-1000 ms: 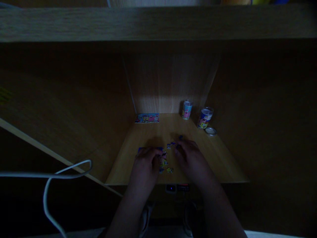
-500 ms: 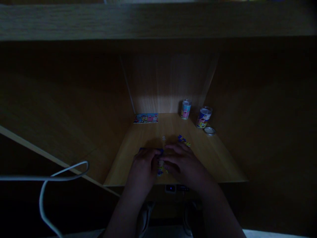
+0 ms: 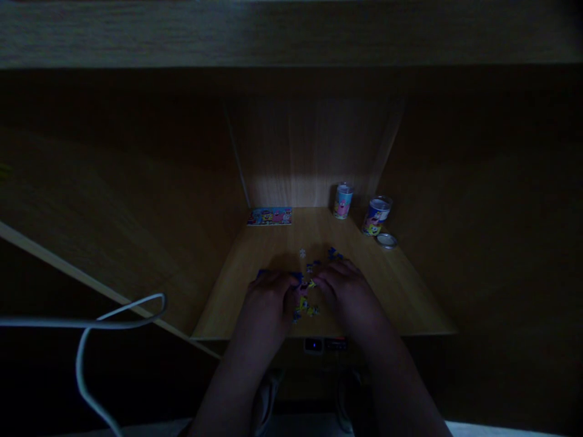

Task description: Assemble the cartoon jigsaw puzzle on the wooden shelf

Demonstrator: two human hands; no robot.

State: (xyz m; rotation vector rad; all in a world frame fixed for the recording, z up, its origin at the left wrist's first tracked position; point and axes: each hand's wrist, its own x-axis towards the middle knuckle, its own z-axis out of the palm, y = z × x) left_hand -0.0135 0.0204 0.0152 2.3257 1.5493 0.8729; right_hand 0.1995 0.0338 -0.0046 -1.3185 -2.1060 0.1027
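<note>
The light is dim, and the left hand (image 3: pixel 266 300) and right hand (image 3: pixel 348 294) hide much of what lies beneath them. Both are curled with the fingers down, almost meeting above a cluster of small jigsaw pieces (image 3: pixel 303 303) near the front edge of the wooden surface (image 3: pixel 232 309). I cannot tell in this light whether either hand has hold of a piece. A blue patch of puzzle (image 3: pixel 261 273) shows past the left fingers, its full shape hidden. Compared with half a second earlier, the right hand has drawn back slightly from the left, uncovering yellow pieces between them. Further back lie more pieces (image 3: pixel 332 253) and one pale piece (image 3: pixel 302 253). Two cartoon-printed cans (image 3: pixel 343 201) (image 3: pixel 376 216) stand at the back right, with a round lid (image 3: pixel 387 241) just beside the nearer one. A picture card (image 3: pixel 269 216) lies at the back left.
</note>
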